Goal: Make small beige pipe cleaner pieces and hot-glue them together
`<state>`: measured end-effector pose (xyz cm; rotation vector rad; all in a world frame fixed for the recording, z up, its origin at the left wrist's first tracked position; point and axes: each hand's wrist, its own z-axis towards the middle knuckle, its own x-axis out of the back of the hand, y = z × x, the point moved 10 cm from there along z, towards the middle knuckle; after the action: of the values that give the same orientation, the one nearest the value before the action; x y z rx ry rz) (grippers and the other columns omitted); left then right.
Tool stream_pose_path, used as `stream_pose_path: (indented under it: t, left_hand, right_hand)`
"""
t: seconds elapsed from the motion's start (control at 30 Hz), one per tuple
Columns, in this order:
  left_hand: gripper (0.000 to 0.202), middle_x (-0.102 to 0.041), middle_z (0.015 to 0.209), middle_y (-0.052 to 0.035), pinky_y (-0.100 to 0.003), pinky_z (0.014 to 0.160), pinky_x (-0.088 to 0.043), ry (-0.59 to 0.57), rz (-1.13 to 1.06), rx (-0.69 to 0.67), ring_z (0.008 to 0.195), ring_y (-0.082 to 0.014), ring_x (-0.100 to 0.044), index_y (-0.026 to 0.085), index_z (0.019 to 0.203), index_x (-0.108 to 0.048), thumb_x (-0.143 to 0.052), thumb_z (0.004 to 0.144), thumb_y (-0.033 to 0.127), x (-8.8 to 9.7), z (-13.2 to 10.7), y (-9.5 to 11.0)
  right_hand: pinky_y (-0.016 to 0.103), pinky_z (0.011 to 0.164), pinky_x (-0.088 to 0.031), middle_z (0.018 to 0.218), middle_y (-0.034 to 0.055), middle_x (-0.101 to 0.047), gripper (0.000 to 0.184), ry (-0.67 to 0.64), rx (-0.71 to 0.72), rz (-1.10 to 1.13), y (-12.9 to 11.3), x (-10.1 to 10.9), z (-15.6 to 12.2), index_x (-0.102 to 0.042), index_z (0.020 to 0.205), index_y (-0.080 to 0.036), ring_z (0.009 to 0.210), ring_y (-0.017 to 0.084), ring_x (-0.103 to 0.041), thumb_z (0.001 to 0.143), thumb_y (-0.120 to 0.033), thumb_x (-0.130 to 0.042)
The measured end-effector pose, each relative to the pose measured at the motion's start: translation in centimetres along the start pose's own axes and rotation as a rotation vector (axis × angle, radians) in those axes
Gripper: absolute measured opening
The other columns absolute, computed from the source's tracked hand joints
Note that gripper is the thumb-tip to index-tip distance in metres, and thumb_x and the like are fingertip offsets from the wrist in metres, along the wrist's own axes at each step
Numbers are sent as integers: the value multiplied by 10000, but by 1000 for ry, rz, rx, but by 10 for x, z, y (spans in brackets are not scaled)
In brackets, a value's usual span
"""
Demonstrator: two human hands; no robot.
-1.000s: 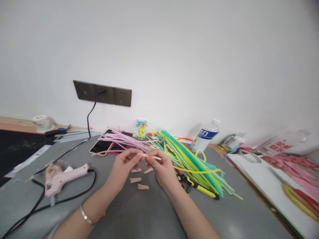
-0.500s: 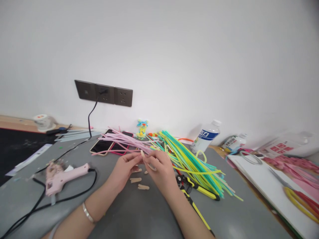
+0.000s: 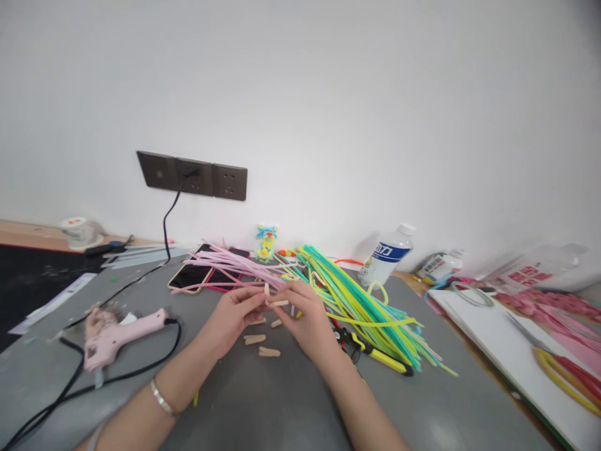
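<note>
1. The grey desk (image 3: pixel 253 413) spans the near scene.
2. Green and yellow stems (image 3: pixel 370 307) lie toward its right.
3. The left hand (image 3: pixel 232 318) and right hand (image 3: pixel 305 316) both pinch a pale strip (image 3: pixel 267 290).
4. That strip sits between their fingertips, above mid-desk.
5. Small beige pieces (image 3: pixel 269 352) lie nearer, on the desk.

Light, from where I stand: bright, diffuse, neutral white | wall (image 3: pixel 300 113): evenly lit, view's upper right corner darkened | shadow: soft, on wall just left of bottle (image 3: pixel 385 255) | table (image 3: pixel 282 407): dull pale sheen, near side | fingers (image 3: pixel 301 293): fine detail smeared | scissors (image 3: pixel 558 373), far right: stretched by wide-angle distortion, softly focused
</note>
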<state>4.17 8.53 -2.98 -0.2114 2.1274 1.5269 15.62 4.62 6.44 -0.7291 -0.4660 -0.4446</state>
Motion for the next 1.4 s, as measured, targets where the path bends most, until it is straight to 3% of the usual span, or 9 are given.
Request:
stream_pose_path:
  t: [0.37, 0.6, 0.73, 0.9, 1.03, 1.17, 1.4]
  left_hand:
    - [279, -739, 747, -44, -214, 672, -550, -127, 155, 25, 656, -118, -667, 142, 788, -779, -895, 623, 335, -5, -2, 3]
    - [237, -739, 720, -68, -222, 654, -530, -202, 251, 45, 636, -126, -652, 130, 743, -776, -857, 675, 342, -10, -6, 9]
    - [202, -726, 696, -59, -210, 639, -529, -250, 288, 71, 623, -119, -640, 135, 739, -786, -845, 689, 322, -13, -9, 9]
    - [215, -720, 677, -62, -225, 630, -536, -237, 280, 93, 605, -127, -638, 134, 728, -787, -855, 665, 328, -11, -9, 9]
    - [269, -724, 694, -68, -250, 644, -548, -193, 339, -54, 629, -148, -657, 136, 789, -789, -818, 704, 389, -11, -5, 21]
    - [244, -748, 789, -70, -276, 659, -566, -154, 480, -250, 688, -180, -675, 152, 839, -785, -836, 662, 312, -15, -7, 36]
    - [123, -745, 751, -57, -267, 657, -574, -105, 602, -380, 668, -177, -682, 161, 762, -788, -774, 722, 277, -12, -10, 46]
  right_hand:
    - [330, 730, -442, 786, 34, -640, 100, -32, -165, 206, 13, -3, 2, -668, 755, -222, 797, 216, -588, 833, -204, -726]
    - [291, 697, -435, 810, 0, -620, 188, 22, -241, 307, 20, -3, -2, -641, 902, -222, 704, 167, -524, 776, -221, -780]
    - [293, 664, -432, 758, 6, -638, 138, 16, -277, 390, 23, -3, -2, -677, 817, -218, 673, 166, -535, 788, -300, -785]
    - [277, 588, -419, 669, 2, -633, 213, 3, -373, 451, 32, -3, -2, -693, 720, -206, 622, 156, -528, 784, -391, -776]
    - [265, 571, -413, 630, -7, -614, 275, 2, -416, 460, 39, -3, -2, -666, 673, -201, 586, 144, -494, 764, -434, -781]
    - [259, 556, -401, 601, -16, -585, 289, 3, -451, 458, 43, -4, -4, -654, 660, -200, 564, 138, -472, 761, -441, -776]
    - [268, 592, -395, 630, -9, -596, 280, -32, -494, 518, 44, -11, -6, -660, 655, -193, 604, 144, -482, 765, -428, -766]
